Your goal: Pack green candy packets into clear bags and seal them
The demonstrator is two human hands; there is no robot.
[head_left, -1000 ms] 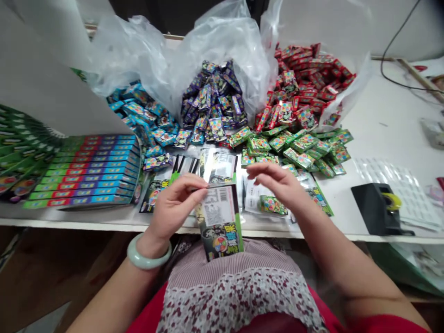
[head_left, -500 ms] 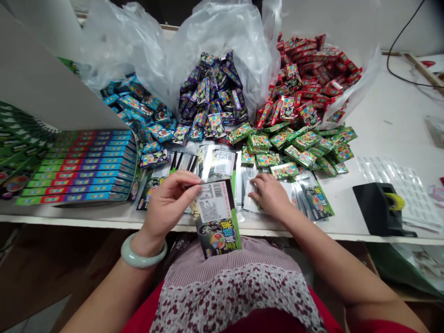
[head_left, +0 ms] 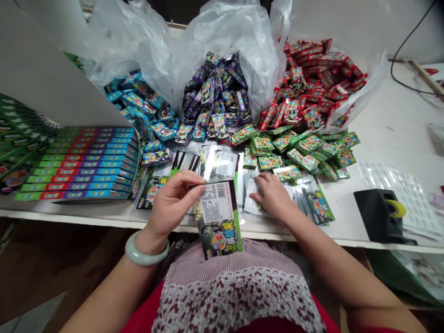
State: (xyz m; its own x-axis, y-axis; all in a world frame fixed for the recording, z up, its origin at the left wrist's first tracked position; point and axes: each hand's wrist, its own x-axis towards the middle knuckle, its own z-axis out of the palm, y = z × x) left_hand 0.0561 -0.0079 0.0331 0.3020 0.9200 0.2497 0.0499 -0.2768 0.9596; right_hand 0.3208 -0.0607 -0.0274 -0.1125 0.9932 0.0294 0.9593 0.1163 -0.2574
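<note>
My left hand pinches the top edge of a flat black and green printed packet between thumb and fingers. A white barcode label covers the packet's upper part, and its lower end hangs over the table's front edge by the apron. My right hand lies palm down on white paper, among flat clear-and-black packets; its thumb and fingers are apart, with the fingertips touching the paper. More flat packets lie just beyond the two hands.
Small blue, purple and red boxes spill from clear plastic bags. Green boxes are heaped at centre right. Boxes in rows stand at left. A black tape dispenser and a label sheet sit at right.
The view has shifted slightly. My left hand still holds the packet in almost the same place, and my right hand stays on the white paper.
</note>
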